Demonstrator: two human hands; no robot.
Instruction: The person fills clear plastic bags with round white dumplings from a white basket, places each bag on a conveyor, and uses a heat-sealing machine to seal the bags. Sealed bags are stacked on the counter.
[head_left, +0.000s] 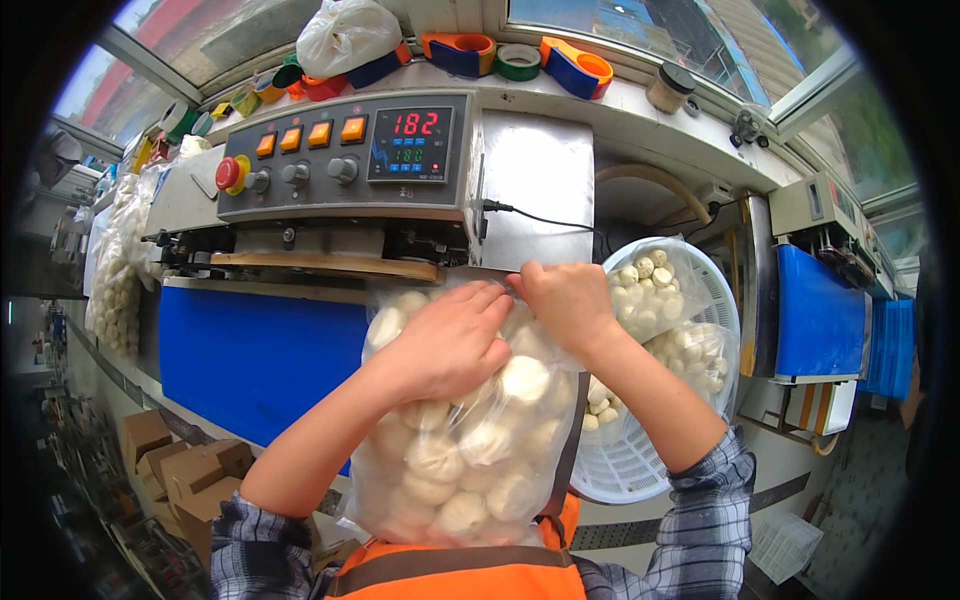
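Note:
A clear plastic bag (469, 457) full of round white buns leans upright against my orange apron (465, 574). My left hand (450, 341) lies across its upper part with the fingers together, gripping the film near the mouth. My right hand (574, 307) is closed on the bag's top right corner, thumb towards the left hand. The bag's top edge sits near the right end of the continuous band sealer (345, 165), beside its wooden strip (322, 266). Most of that edge is hidden behind my fingers.
A blue conveyor belt (262, 352) runs left of the bag. At right stands a pale blue plastic basket (622, 465) with several bags of smaller buns (649, 289). Tape dispensers (577, 67) line the sill. Cardboard boxes (199, 472) sit below left; a second sealer (821, 217) is far right.

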